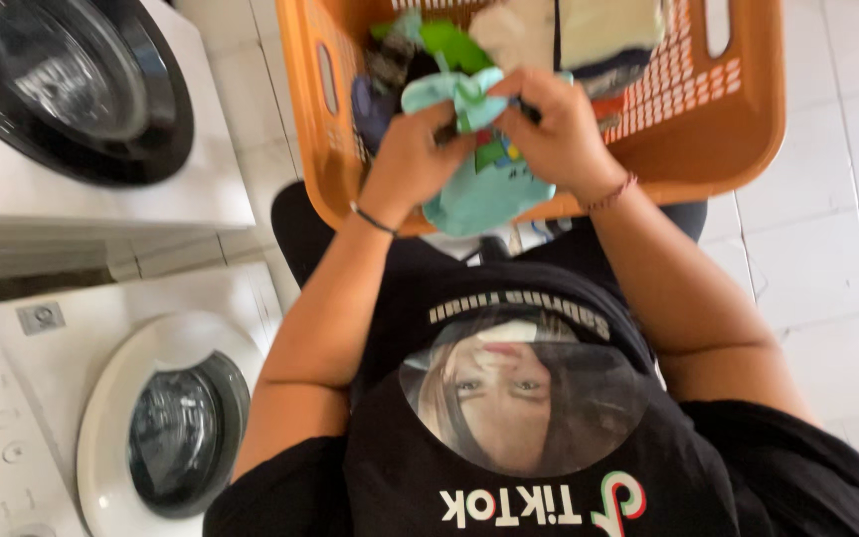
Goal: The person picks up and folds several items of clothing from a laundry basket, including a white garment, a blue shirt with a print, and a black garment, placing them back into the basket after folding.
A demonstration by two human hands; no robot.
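Mint-green garment (484, 184), crumpled with a colourful print, bunched between both hands.

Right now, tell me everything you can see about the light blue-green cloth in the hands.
The cloth is a small, soft, pale aqua garment with a coloured print partly showing. It is crumpled and bunched at the top and hangs down over the near rim of the orange basket. The left hand and right hand both grip its upper part.
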